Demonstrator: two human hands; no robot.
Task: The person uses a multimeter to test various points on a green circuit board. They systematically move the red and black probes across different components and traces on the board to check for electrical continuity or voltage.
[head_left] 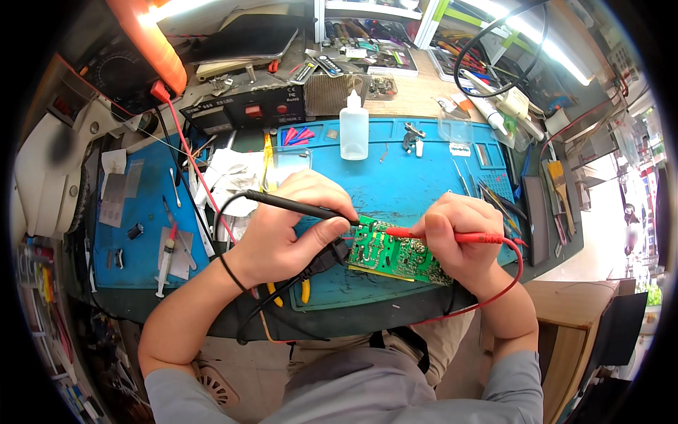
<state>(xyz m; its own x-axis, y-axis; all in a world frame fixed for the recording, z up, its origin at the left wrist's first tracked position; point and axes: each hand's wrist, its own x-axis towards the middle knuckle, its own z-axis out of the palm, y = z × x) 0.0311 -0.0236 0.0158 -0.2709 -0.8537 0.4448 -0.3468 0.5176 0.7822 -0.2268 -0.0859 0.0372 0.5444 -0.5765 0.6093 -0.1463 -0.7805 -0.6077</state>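
Between my hands lies a green circuit board (pixel 387 253), solder side up, over the blue mat (pixel 332 297). My left hand (pixel 293 230) pinches a black test probe (pixel 289 205), its tip end at the board's upper left edge. A red test probe (pixel 472 237) is gripped in my right hand (pixel 455 240), pointing left over the board's upper part. Whether either tip touches a solder joint is too small to tell. A black plug (pixel 326 260) sits beside the board, near my left hand. Yellow-handled pliers (pixel 305 291) lie partly hidden under my left forearm.
A translucent squeeze bottle (pixel 354 131) stands beyond the board. A black power unit (pixel 247 106) is behind it to the left, with a multimeter (pixel 109 71) farther left. A syringe (pixel 167 265) lies left, tweezers (pixel 462 177) right. Red and black leads cross the mat's left side.
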